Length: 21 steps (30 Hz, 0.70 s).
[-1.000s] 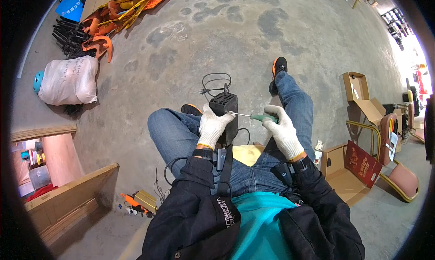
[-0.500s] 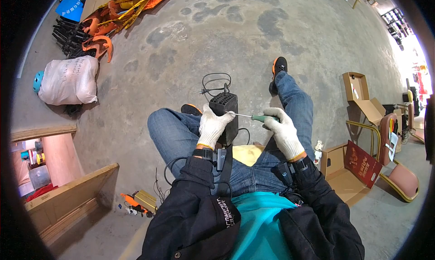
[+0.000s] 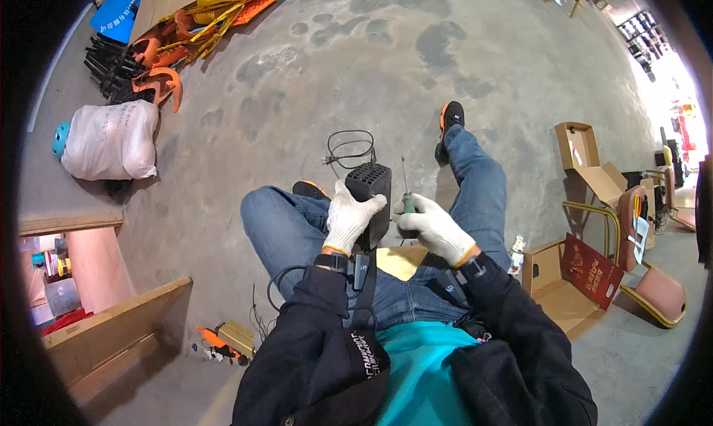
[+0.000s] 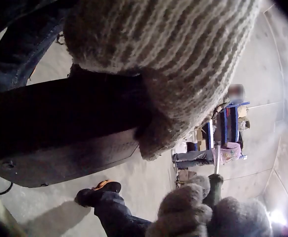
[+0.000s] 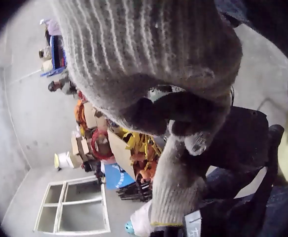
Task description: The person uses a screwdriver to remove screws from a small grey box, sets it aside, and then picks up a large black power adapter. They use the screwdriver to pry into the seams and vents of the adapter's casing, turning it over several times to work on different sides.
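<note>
In the head view a black box-shaped device (image 3: 377,182) with rows of holes in its end stands between my legs. My white-gloved left hand (image 3: 349,219) grips it from the left side, thumb across its face. My right hand (image 3: 438,231), also gloved, holds a screwdriver (image 3: 408,203) by its green handle, just right of the device. Its thin shaft points away from me, apart from the device. The left wrist view shows the device's dark side (image 4: 70,160) below my glove. A looped black cord (image 3: 347,135) runs from the device's far end onto the floor.
A yellow piece (image 3: 402,262) lies between my thighs. Open cardboard boxes (image 3: 546,274) and a fallen chair (image 3: 661,296) are on the right. A wrapped white bundle (image 3: 111,144) and a wooden panel (image 3: 122,318) are on the left, with orange and yellow parts (image 3: 223,14) farther back.
The screwdriver has come away from the device's face and swung from pointing left to pointing forward. My right hand has moved left, nearer the device; my left hand keeps its hold.
</note>
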### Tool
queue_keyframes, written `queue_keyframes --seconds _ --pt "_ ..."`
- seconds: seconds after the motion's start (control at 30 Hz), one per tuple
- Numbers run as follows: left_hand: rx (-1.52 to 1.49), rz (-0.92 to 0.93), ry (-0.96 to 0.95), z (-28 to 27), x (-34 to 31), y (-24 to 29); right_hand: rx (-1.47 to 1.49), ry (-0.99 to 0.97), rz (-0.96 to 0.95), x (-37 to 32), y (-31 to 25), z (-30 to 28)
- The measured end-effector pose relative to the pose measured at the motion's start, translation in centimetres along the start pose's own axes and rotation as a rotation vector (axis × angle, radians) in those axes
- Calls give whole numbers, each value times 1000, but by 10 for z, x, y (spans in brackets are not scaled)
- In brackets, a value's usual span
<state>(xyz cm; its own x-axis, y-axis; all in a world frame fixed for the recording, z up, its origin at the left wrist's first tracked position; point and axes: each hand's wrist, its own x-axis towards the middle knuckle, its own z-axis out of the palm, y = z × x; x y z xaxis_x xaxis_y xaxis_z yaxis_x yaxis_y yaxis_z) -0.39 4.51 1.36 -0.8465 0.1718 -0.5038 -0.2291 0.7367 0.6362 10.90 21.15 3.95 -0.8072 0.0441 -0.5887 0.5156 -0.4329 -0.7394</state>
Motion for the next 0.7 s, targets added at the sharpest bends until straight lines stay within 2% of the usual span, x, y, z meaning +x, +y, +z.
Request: queue_keyframes --seconds 0.13,0.2,0.3,0.33,0.37,0.4,0.47,0.53,0.6,0.63,0.7 --pt "-35 2 -46 9 5 -5 -551 185 -134 14 -11 19" --pt "32 38 -10 11 5 -6 -631 253 -204 19 -10 29" --pt "-217 234 5 33 21 -40 -922 296 -381 23 -4 27" --pt "-315 293 -10 37 23 -44 -947 302 -391 21 -4 28" --pt "-209 212 -12 39 27 -46 -940 273 -324 20 -8 29" --pt "-350 263 -68 33 20 -35 -926 270 -317 21 -6 28" --pt "-58 153 32 19 5 -10 -908 275 -336 30 1 26" --pt "12 187 51 23 12 -19 -886 250 -309 34 0 25" --pt "-67 204 24 22 9 -15 -880 254 -240 31 -7 30" --pt "-24 196 19 31 25 -34 -877 239 -243 30 -9 30" --pt "-9 182 21 23 11 -17 -866 246 -226 31 -10 30"
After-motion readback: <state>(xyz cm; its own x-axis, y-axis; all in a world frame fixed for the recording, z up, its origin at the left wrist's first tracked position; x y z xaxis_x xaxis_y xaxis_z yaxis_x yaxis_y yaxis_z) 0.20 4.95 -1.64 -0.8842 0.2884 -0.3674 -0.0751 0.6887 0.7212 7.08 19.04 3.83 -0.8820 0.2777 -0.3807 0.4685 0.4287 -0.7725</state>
